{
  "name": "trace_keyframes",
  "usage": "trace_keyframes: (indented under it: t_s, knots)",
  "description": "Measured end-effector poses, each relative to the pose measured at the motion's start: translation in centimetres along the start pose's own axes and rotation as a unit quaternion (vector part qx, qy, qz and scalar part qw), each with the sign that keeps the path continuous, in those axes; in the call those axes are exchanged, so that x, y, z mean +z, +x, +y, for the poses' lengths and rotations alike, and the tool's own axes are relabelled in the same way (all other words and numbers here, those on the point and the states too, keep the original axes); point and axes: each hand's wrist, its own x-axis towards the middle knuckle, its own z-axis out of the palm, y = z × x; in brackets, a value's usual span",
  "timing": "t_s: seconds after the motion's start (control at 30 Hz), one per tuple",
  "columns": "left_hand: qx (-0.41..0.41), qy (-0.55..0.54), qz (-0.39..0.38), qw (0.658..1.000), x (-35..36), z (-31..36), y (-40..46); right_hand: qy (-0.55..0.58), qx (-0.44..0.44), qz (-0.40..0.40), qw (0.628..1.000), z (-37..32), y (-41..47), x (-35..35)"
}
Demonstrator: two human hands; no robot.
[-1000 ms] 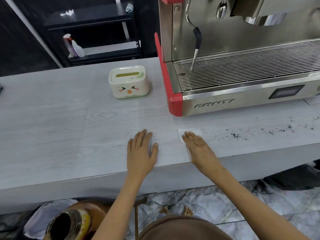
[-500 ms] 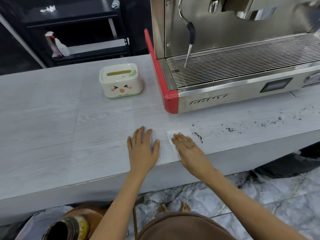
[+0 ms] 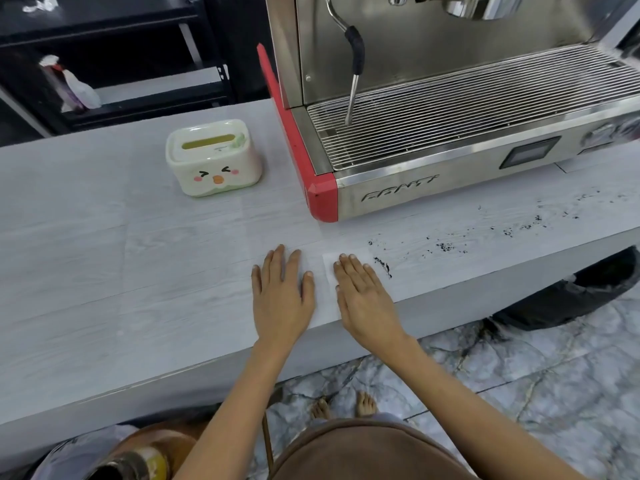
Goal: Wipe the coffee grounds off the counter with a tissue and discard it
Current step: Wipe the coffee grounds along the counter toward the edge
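Note:
A white tissue (image 3: 358,255) lies flat on the pale grey counter (image 3: 104,271) near its front edge. My right hand (image 3: 363,299) presses flat on the tissue, fingers together. My left hand (image 3: 282,296) rests flat on the bare counter just left of it, holding nothing. A small dark pile of coffee grounds (image 3: 383,266) sits at the tissue's right edge. More coffee grounds (image 3: 519,226) are scattered to the right along the counter, in front of the espresso machine.
A steel espresso machine (image 3: 450,140) with a red corner stands at the back right. A white tissue box (image 3: 213,157) with a cartoon face sits left of it. A dark bin (image 3: 571,299) stands on the floor at right, a jar (image 3: 131,465) below left.
My right hand has slid the tissue leftward toward my left hand, gathering grounds into a small pile at its right edge. The view has shifted to the right.

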Motion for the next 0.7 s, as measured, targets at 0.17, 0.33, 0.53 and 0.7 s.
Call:
trace_keyframes:
  t_s: [0.17, 0.33, 0.53, 0.7]
  knots:
    - [0.003, -0.003, 0.001, 1.0, 0.1, -0.1, 0.0, -0.008, 0.017, 0.005, 1.0, 2.2, 0.0, -0.8]
    - [0.002, 0.0, -0.008, 1.0, 0.1, -0.1, 0.1, -0.019, 0.018, 0.018, 1.0, 4.7, -0.4, -1.4]
    - [-0.003, -0.004, -0.008, 1.0, 0.1, -0.3, -0.1, 0.017, 0.037, 0.032, 0.999, 6.2, -1.1, -2.5]
    - [-0.004, -0.01, -0.001, 1.0, 0.2, -0.3, 0.0, 0.118, 0.073, 0.073, 0.988, 5.3, -1.0, -3.7]
